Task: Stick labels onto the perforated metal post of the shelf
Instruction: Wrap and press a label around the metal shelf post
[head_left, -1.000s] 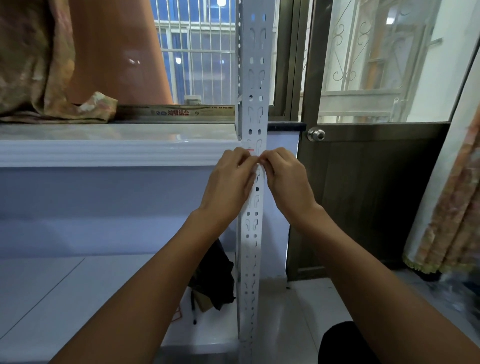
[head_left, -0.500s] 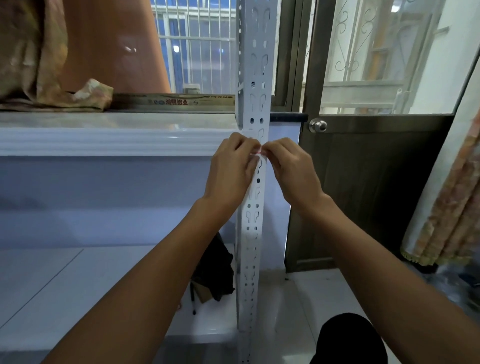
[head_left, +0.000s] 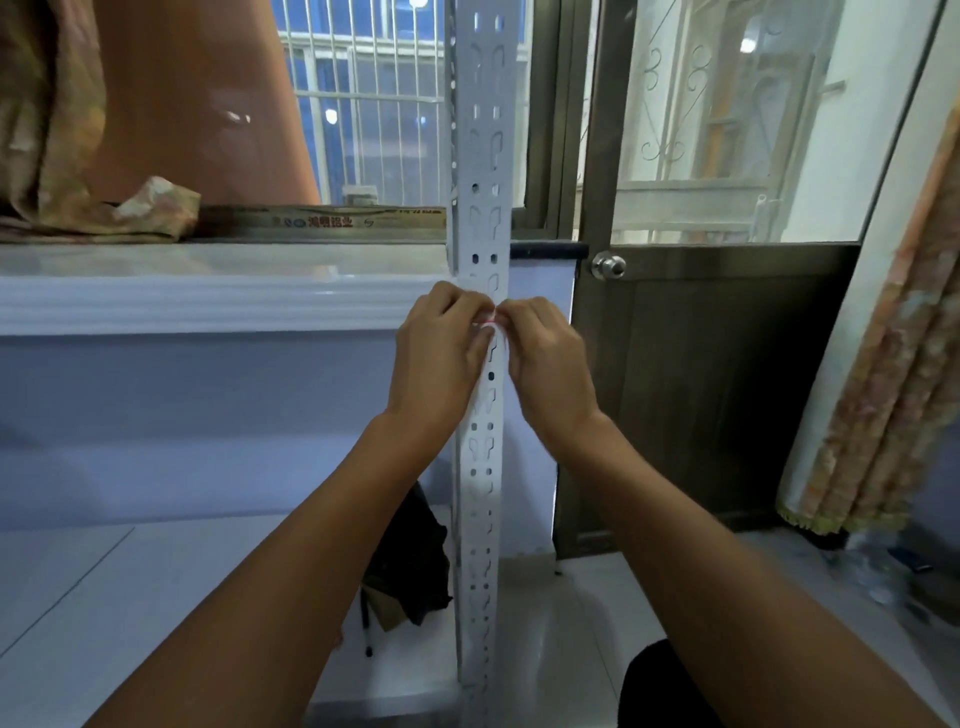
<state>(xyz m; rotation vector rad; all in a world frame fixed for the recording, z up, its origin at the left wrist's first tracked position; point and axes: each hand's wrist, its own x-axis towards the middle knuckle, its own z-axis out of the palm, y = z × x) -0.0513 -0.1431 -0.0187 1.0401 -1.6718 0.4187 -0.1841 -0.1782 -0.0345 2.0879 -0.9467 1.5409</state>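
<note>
A white perforated metal post (head_left: 484, 171) stands upright through the middle of the view, from the floor to past the top edge. My left hand (head_left: 440, 358) and my right hand (head_left: 546, 358) meet in front of it at mid height, fingertips pinched together. Between the fingertips shows a small white label with a red edge (head_left: 489, 322), held against the post's face. Most of the label is hidden by my fingers.
A white shelf board (head_left: 156, 597) lies low on the left, with a white ledge (head_left: 208, 304) above it. A dark door (head_left: 727, 389) with a round knob (head_left: 609, 266) stands right of the post. A patterned curtain (head_left: 893, 374) hangs far right. A dark bag (head_left: 415, 566) sits behind the post's base.
Both hands stay pinched on the label at the post, fingertips working slightly. The view has shifted a little.
</note>
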